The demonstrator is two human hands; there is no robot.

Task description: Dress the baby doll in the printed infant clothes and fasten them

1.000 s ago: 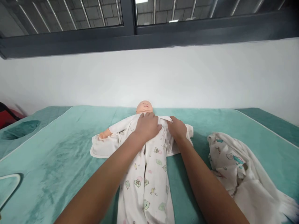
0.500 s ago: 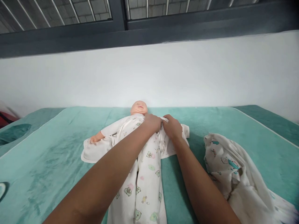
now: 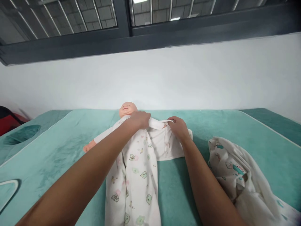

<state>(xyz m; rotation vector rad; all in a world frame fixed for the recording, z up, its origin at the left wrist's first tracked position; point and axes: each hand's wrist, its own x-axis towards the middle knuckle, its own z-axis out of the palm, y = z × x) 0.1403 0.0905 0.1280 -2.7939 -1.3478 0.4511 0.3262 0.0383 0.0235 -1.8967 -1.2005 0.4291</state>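
Note:
A baby doll [image 3: 128, 109] lies on its back, dressed in a white one-piece [image 3: 141, 166] printed with small green and pink animals. My left hand [image 3: 140, 119] is closed at the doll's shoulder on the right side; its fingertips are partly hidden. From there the doll's white-sleeved arm [image 3: 156, 124] reaches toward my right hand [image 3: 179, 128], which pinches the upper edge of a plain white garment [image 3: 168, 146]. This garment lies spread beside the doll, under that arm. The doll's other arm [image 3: 89, 145] points out to the left, partly behind my forearm.
Teal plush bedding [image 3: 56, 141] covers the surface. A crumpled white printed cloth [image 3: 242, 175] lies at the right. Behind stand a white wall [image 3: 150, 78] and a dark window frame [image 3: 124, 37]. A red and black item [image 3: 9, 121] sits at far left.
The doll's upper body has shifted left with my left hand, away from my right hand. The doll's right-side arm now shows between my hands. The white flap at the left is now out of sight.

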